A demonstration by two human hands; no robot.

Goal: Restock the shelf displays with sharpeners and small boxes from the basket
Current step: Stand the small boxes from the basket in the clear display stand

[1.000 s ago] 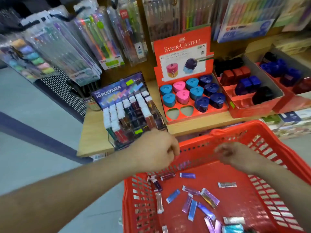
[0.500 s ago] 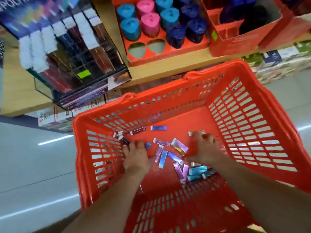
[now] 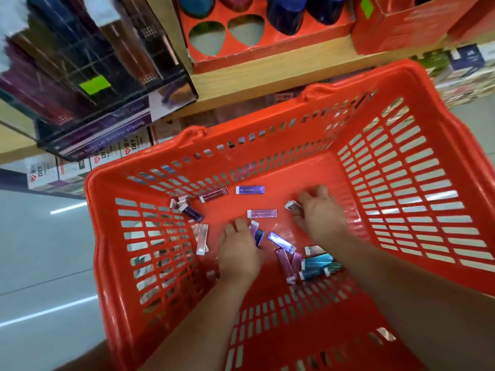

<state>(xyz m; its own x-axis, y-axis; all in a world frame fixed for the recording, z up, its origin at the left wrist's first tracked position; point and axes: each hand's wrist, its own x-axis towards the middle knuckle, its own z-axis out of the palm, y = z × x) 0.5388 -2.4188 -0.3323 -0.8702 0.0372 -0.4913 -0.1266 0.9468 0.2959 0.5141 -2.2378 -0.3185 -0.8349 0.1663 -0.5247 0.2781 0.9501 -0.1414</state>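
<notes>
Red plastic basket (image 3: 294, 148), slotted walls, standing below the edge of a wooden shelf (image 3: 267, 76).

Contents: small boxes (image 3: 262, 213), slim and foil-bright, lying loose on the basket floor.
- One violet box (image 3: 250, 190) near the far wall, a dark one beside it.
- A dark purple box (image 3: 191, 212) and some pale ones by the left wall.
- Teal boxes (image 3: 317, 266) heaped with lilac ones towards the near side.

Left hand (image 3: 238, 255): inside the basket, back uppermost, fingertips down on the floor just beside a dark blue box (image 3: 257, 234). Whether it grasps anything cannot be told.

Right hand (image 3: 320, 212): inside the basket towards the right wall, fingers curled. It appears to pinch a silvery box (image 3: 293, 206) at its thumb side, though blur leaves the hold uncertain.

On the shelf:
- An orange sharpener tray (image 3: 241, 53) with two unfilled slots at its front.
- Dark blue sharpeners (image 3: 285, 14) seated behind those slots.
- To the left, a clear display case (image 3: 80, 62), divided into cells of upright boxes, with a green label (image 3: 95, 83) on its front.
</notes>
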